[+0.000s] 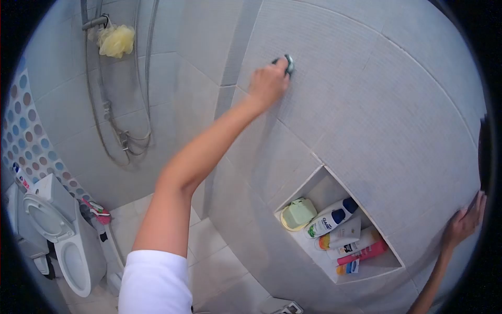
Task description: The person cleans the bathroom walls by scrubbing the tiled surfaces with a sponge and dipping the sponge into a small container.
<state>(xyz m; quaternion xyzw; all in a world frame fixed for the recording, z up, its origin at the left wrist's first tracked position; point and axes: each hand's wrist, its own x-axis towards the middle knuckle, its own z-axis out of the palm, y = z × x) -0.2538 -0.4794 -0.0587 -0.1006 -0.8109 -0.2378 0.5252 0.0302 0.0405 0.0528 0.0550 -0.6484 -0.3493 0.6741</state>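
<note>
My left hand [269, 83] is raised at the end of a stretched arm, closed around a small dark-green scrubber [289, 64]. The scrubber lies against the grey tiled wall [355, 94], and fingers cover most of it. Far to the right, my right hand [465, 221] rests by the wall beside a dark edge, its fingers stretched out and holding nothing visible. Between and below the hands is a recessed wall niche [319, 183].
The niche holds a pale green container [300, 212], a white bottle [324, 224] and a pink tube [366, 252], among others. A yellow bath puff [116, 42] hangs by the shower hose [149, 78]. A toilet [73, 261] stands at lower left.
</note>
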